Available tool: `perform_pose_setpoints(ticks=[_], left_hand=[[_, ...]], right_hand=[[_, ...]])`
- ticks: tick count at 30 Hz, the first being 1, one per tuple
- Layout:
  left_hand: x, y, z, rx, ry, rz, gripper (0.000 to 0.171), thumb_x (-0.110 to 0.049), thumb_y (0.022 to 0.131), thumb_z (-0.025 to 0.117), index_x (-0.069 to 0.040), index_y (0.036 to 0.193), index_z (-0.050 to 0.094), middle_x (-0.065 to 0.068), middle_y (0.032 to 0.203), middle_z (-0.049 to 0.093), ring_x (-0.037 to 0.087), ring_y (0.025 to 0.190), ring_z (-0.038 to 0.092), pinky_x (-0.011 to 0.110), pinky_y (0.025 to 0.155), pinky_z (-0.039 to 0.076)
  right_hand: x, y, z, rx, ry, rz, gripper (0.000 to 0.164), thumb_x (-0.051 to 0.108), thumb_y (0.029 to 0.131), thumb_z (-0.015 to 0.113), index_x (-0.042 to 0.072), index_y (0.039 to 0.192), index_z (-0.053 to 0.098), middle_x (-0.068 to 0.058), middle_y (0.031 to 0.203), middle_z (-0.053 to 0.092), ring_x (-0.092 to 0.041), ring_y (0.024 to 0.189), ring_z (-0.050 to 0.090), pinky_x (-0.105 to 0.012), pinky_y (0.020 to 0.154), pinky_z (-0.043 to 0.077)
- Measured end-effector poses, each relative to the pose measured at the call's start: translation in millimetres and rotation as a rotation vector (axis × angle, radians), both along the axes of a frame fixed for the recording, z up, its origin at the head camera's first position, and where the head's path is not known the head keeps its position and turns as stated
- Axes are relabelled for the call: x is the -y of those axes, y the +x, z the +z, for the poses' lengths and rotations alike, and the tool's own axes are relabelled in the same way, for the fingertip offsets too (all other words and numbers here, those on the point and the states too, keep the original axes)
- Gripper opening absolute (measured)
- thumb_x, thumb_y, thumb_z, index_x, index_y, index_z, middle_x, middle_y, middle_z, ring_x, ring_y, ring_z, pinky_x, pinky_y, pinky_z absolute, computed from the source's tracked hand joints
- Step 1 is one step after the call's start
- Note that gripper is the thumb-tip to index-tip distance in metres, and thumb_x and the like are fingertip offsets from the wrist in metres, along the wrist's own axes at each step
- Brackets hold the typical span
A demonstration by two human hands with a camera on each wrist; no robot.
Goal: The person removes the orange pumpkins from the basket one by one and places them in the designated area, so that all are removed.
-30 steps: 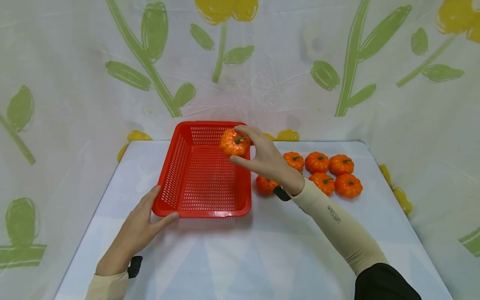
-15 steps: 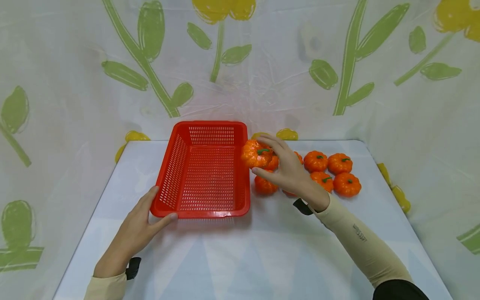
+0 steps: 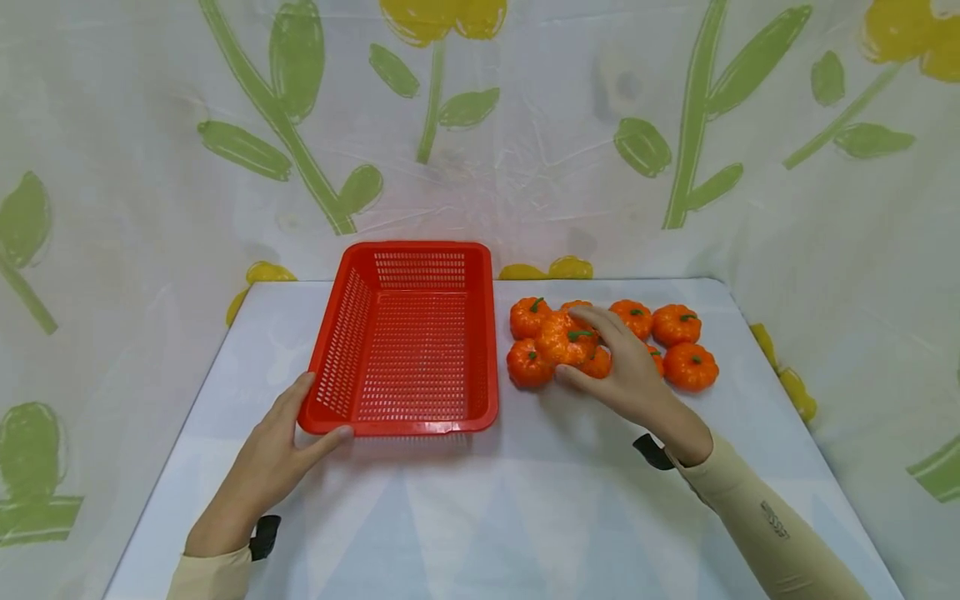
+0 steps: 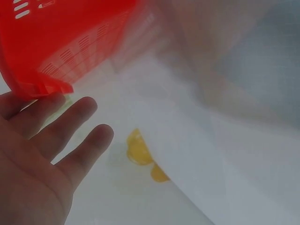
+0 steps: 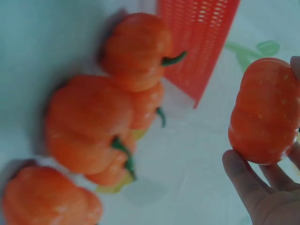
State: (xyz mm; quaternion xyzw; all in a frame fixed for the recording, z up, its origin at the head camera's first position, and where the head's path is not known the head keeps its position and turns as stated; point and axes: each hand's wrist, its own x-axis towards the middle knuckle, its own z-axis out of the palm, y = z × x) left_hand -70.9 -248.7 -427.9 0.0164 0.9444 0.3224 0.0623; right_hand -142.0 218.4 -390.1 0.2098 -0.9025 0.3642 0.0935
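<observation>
My right hand [image 3: 626,367] holds a small orange pumpkin [image 3: 564,340] with a green stem, thumb on the near side and fingers on the far side. The held pumpkin [image 5: 263,112] is at the right of the right wrist view. It hangs over a group of similar pumpkins [image 3: 691,367] on the table and partly hides some of them. A red perforated plastic basket [image 3: 480,417] stands left of the group. My left hand [image 3: 266,462] touches the basket's near left corner; in the left wrist view, its fingers [image 4: 70,122] look extended against the rim.
Two pumpkins, one behind the other [image 3: 528,317], sit close to the basket's right wall. The white table [image 3: 450,517] ends at a flower-patterned curtain [image 3: 555,167] behind and at both sides.
My right hand has carried the pumpkin from above the basket's right rim rightward and nearer, over the other pumpkins. My left hand and the basket keep their places.
</observation>
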Motion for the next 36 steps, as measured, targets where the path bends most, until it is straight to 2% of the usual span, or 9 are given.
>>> perform_pose_setpoints(ticks=[4, 8, 13, 15, 19, 26, 36], left_hand=[[-1, 0.1, 0.7, 0.001, -0.003, 0.001, 0.111, -0.066, 0.087, 0.068, -0.020, 0.165, 0.005, 0.019, 0.166, 0.018, 0.048, 0.146, 0.025, 0.078, 0.102, 0.032], [-1, -0.3, 0.7, 0.002, -0.004, -0.002, 0.110, -0.065, 0.087, 0.069, -0.020, 0.165, 0.005, 0.019, 0.166, 0.018, 0.047, 0.146, 0.025, 0.078, 0.102, 0.032], [1, 0.2, 0.7, 0.018, -0.002, 0.008, 0.110, -0.064, 0.088, 0.069, -0.021, 0.165, 0.003, 0.018, 0.167, 0.016, 0.047, 0.146, 0.024, 0.078, 0.102, 0.033], [1, -0.2, 0.1, 0.014, 0.000, 0.007, 0.110, -0.063, 0.088, 0.069, -0.020, 0.165, 0.003, 0.018, 0.167, 0.016, 0.047, 0.146, 0.024, 0.077, 0.102, 0.033], [0, -1.4, -0.8, 0.000, 0.001, -0.001, 0.109, -0.063, 0.088, 0.069, -0.020, 0.165, 0.005, 0.018, 0.166, 0.017, 0.046, 0.146, 0.025, 0.077, 0.102, 0.033], [0, -1.2, -1.0, 0.003, -0.003, 0.004, 0.110, -0.063, 0.088, 0.069, -0.020, 0.165, 0.005, 0.020, 0.166, 0.017, 0.048, 0.146, 0.025, 0.078, 0.102, 0.032], [-1, -0.2, 0.4, 0.003, 0.015, 0.001, 0.109, -0.063, 0.088, 0.069, -0.019, 0.165, 0.005, 0.019, 0.166, 0.018, 0.047, 0.146, 0.025, 0.078, 0.102, 0.032]], right_hand=[[-14, 11.1, -9.5, -0.002, 0.030, -0.028, 0.075, 0.035, 0.083, 0.086, 0.019, 0.147, 0.051, -0.004, 0.150, 0.049, -0.027, 0.135, 0.047, -0.058, 0.106, 0.044], [-23, 21.4, -20.2, -0.023, 0.043, -0.027, 0.074, 0.033, 0.082, 0.087, 0.017, 0.145, 0.052, -0.003, 0.146, 0.051, -0.025, 0.135, 0.047, -0.055, 0.108, 0.043], [-28, 30.5, -36.5, -0.009, 0.017, 0.003, 0.074, 0.030, 0.081, 0.088, 0.016, 0.145, 0.053, 0.001, 0.146, 0.052, -0.019, 0.132, 0.049, -0.047, 0.101, 0.051], [-28, 33.3, -42.5, 0.002, 0.014, 0.019, 0.075, 0.029, 0.081, 0.088, 0.015, 0.146, 0.052, 0.002, 0.146, 0.052, -0.018, 0.129, 0.051, -0.039, 0.096, 0.054], [-24, 38.2, -50.5, 0.018, 0.030, 0.042, 0.075, 0.029, 0.081, 0.088, 0.016, 0.146, 0.052, 0.003, 0.147, 0.051, -0.015, 0.127, 0.051, -0.033, 0.095, 0.053], [-10, 42.2, -60.7, 0.056, 0.044, 0.084, 0.076, 0.026, 0.080, 0.089, 0.017, 0.146, 0.051, 0.003, 0.146, 0.050, -0.017, 0.131, 0.049, -0.045, 0.100, 0.053], [3, 43.4, -77.2, 0.077, 0.068, 0.140, 0.078, 0.027, 0.079, 0.090, 0.014, 0.145, 0.051, -0.003, 0.149, 0.049, -0.022, 0.136, 0.046, -0.047, 0.107, 0.047]])
